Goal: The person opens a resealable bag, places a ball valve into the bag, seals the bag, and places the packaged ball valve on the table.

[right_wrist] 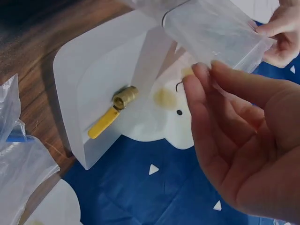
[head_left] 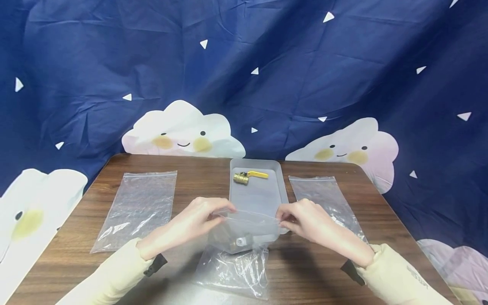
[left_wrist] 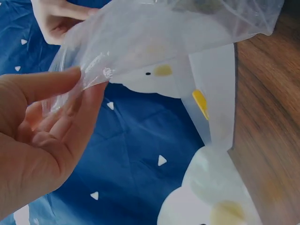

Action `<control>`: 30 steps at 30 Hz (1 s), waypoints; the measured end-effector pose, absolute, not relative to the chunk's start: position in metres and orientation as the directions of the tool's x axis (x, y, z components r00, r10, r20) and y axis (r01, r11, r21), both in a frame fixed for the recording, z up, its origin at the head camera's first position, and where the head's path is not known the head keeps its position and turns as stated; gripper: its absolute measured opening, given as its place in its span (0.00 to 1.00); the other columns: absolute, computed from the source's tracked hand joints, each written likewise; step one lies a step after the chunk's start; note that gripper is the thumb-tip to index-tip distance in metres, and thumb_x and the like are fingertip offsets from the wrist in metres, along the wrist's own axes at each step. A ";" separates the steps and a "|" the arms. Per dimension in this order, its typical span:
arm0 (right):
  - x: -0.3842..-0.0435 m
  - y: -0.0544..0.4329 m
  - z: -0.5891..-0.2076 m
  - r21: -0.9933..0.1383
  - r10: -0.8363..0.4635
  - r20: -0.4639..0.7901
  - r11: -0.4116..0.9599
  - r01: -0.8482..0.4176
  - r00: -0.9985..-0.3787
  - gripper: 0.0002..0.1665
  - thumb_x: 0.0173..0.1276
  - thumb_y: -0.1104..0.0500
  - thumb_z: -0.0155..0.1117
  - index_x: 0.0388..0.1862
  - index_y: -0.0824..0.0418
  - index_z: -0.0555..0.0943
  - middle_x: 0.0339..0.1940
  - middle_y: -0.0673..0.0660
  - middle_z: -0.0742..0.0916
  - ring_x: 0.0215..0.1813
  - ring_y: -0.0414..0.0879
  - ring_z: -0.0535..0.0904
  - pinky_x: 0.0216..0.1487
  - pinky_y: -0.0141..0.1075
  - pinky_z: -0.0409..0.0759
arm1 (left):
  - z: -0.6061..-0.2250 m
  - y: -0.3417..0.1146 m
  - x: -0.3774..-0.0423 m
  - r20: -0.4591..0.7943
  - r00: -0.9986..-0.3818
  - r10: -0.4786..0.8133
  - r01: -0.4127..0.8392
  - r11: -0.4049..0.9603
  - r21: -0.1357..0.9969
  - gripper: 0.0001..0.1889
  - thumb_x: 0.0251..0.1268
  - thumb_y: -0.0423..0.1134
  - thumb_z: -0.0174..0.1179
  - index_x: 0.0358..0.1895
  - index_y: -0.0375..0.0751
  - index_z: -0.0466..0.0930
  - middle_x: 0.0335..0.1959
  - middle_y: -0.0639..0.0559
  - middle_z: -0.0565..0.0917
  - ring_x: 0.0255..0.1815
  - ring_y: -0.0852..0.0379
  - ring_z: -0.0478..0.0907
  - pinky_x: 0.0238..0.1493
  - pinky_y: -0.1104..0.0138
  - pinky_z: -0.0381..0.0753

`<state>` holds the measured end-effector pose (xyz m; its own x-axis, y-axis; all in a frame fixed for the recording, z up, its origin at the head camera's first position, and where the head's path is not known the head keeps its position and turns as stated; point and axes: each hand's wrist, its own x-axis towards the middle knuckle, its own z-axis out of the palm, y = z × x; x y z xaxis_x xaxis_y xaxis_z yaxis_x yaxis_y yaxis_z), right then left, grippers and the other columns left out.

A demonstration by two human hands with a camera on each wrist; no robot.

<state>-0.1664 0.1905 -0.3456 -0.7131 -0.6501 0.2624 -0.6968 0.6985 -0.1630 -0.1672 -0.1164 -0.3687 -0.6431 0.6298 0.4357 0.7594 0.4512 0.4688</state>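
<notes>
A clear zip bag (head_left: pixel 248 226) hangs between both hands, held near the two ends of its top edge. My left hand (head_left: pixel 202 214) pinches one end between thumb and fingers; my right hand (head_left: pixel 303 216) pinches the other. Through the cloudy plastic, low in the bag, a blurred piece (head_left: pixel 242 241) shows whitish and brassy; its kind is hidden. Behind the bag, a brass ball valve (head_left: pixel 241 178) with a yellow lever handle lies in a pale plastic tray (head_left: pixel 255 197). The bag overlaps the tray's near end in the head view.
Flat clear zip bags lie on the brown wooden table (head_left: pixel 198 169): one left (head_left: pixel 139 207), one right (head_left: pixel 316 190) partly behind the right forearm, and one in front (head_left: pixel 234 271) below the held bag. A blue curtain (head_left: pixel 267 84) with clouds hangs behind the table.
</notes>
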 end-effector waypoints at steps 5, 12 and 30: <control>-0.172 0.194 -0.345 -0.256 -0.622 0.325 0.667 -0.700 -0.712 0.08 0.59 0.61 0.74 0.31 0.52 0.81 0.28 0.46 0.91 0.32 0.37 0.87 0.30 0.29 0.82 | -0.371 -0.125 -0.166 0.454 -0.714 0.533 0.690 0.425 0.586 0.17 0.63 0.29 0.64 0.54 0.43 0.75 0.42 0.49 0.90 0.43 0.56 0.89 0.49 0.65 0.87; -0.174 0.197 -0.341 -0.306 -0.604 0.391 0.627 -0.717 -0.695 0.03 0.61 0.61 0.72 0.31 0.54 0.84 0.27 0.44 0.89 0.30 0.32 0.83 0.32 0.30 0.84 | -0.371 -0.133 -0.166 0.498 -0.752 0.431 0.658 0.455 0.600 0.05 0.59 0.35 0.69 0.36 0.48 0.84 0.33 0.57 0.91 0.37 0.63 0.88 0.43 0.70 0.87; -0.162 0.199 -0.310 -0.354 -0.548 0.472 0.600 -0.717 -0.691 0.09 0.61 0.67 0.71 0.33 0.54 0.82 0.31 0.42 0.86 0.34 0.30 0.80 0.39 0.27 0.84 | -0.345 -0.136 -0.151 0.645 -0.710 0.282 0.690 0.459 0.559 0.07 0.55 0.33 0.72 0.31 0.49 0.83 0.28 0.61 0.88 0.29 0.71 0.83 0.34 0.77 0.84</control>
